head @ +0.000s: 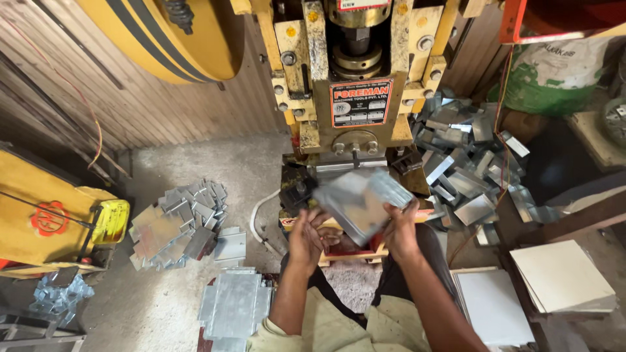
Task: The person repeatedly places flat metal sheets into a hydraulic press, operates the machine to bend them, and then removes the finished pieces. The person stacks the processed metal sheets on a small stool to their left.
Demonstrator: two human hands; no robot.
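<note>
I hold a bent grey sheet-metal piece point(360, 201) in front of a yellow power press point(355, 78), just below its ram. My right hand point(401, 229) grips the piece's right edge. My left hand point(308, 236) is at its lower left corner, fingers curled against it. The piece is blurred by motion. Under it lies the press bed with a red and wooden front edge point(339, 253).
A heap of bent metal parts point(466, 163) lies right of the press. Flat cut blanks sit in a pile point(176, 225) and a stack point(235, 303) on the floor at left. White square sheets point(564, 277) lie at right. A yellow flywheel guard point(169, 39) hangs upper left.
</note>
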